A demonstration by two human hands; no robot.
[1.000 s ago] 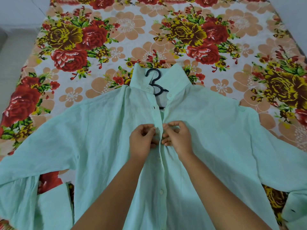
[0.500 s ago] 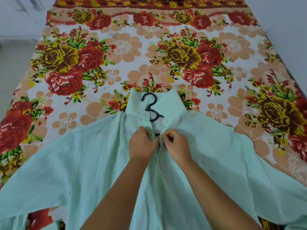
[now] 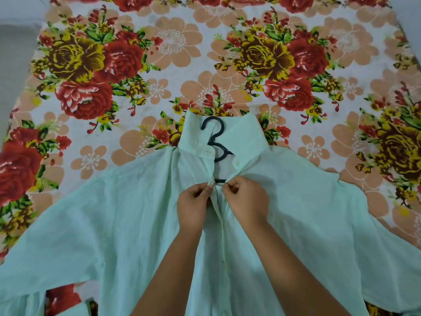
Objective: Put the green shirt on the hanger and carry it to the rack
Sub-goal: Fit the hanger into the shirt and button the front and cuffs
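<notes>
So the green shirt (image 3: 307,224) is spread flat, front side up, across the lower half of the frame on a bed covered by a floral bedsheet (image 3: 173,65), sleeves fanned out to the lower left and lower right. Both hands sit right at the middle of the frame on the shirt's front opening, just below the collar. The left hand (image 3: 193,208) has its thumb and fingertips pinched together on the left edge of the placket, and the right hand (image 3: 246,201) is pinched the same way on the right edge, so the 2 strips of fabric meet between them. Can't tell if a button is actually in there, the fingers cover that spot.

Just above the hands the neckline is open in a narrow V, and the black hanger (image 3: 216,142) shows through it, its hook lying on the inside of the upturned collar, pointing toward the top of the frame. 1 white button is visible on the right collar band. The shirt is pale mint, thin and a bit wrinkled, with creases pulling toward the pinch point.
</notes>
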